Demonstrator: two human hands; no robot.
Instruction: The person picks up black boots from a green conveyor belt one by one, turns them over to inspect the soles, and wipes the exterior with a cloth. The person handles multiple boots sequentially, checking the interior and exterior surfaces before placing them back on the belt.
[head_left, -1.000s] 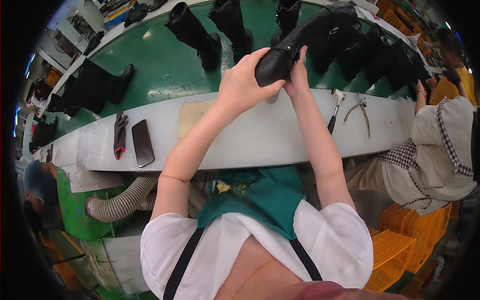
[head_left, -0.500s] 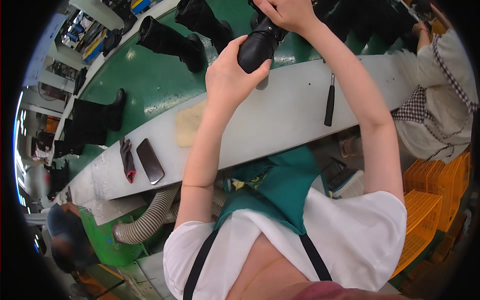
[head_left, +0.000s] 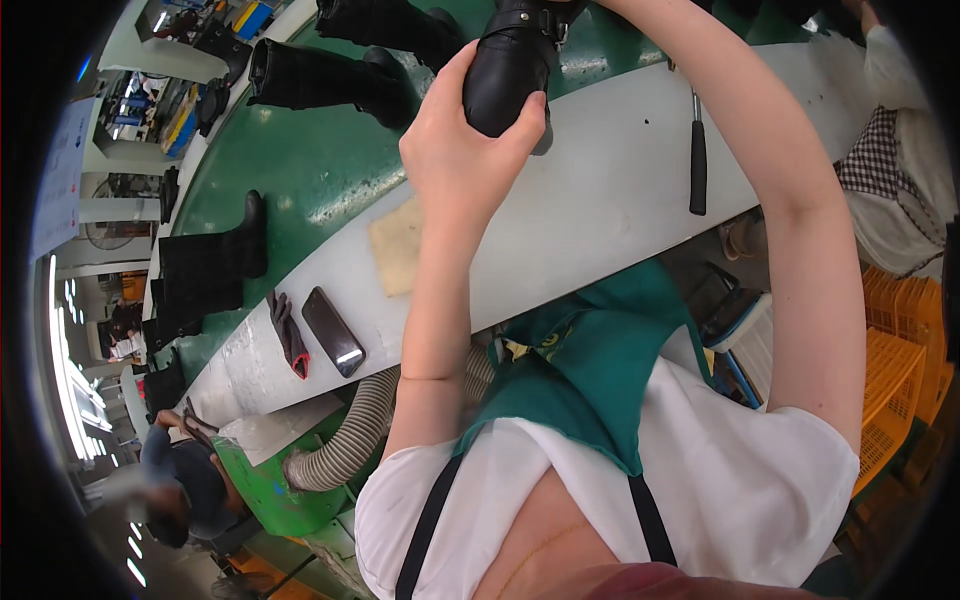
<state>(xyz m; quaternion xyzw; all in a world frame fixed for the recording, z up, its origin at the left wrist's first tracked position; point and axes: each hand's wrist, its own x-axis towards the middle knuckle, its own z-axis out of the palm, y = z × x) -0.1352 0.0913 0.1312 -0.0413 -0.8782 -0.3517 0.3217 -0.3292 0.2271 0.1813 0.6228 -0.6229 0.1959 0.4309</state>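
My left hand (head_left: 465, 145) grips the rounded toe of a black leather boot (head_left: 505, 85), thumb on one side and fingers on the other. A strap with a metal buckle crosses the boot above the toe; its upper part runs out of the picture at the top. My right forearm (head_left: 735, 85) reaches up past the top edge, and the right hand is outside the picture. Below the boot lies the white worktop (head_left: 590, 190). To its right rests a black-handled tool (head_left: 698, 170), its head hidden near my right arm.
More black boots (head_left: 325, 82) stand on the green surface (head_left: 310, 190) beyond. A beige pad (head_left: 397, 248), a dark glove (head_left: 288, 335) and a phone (head_left: 334, 330) lie on the worktop. Orange crates (head_left: 885, 400) stand at right. Co-workers are at right and lower left; a hose (head_left: 350, 450) runs beneath.
The view has shifted, so the worktop's things sit farther right. My right hand, on the boot earlier, has gone past the top edge. My left hand still holds the toe.
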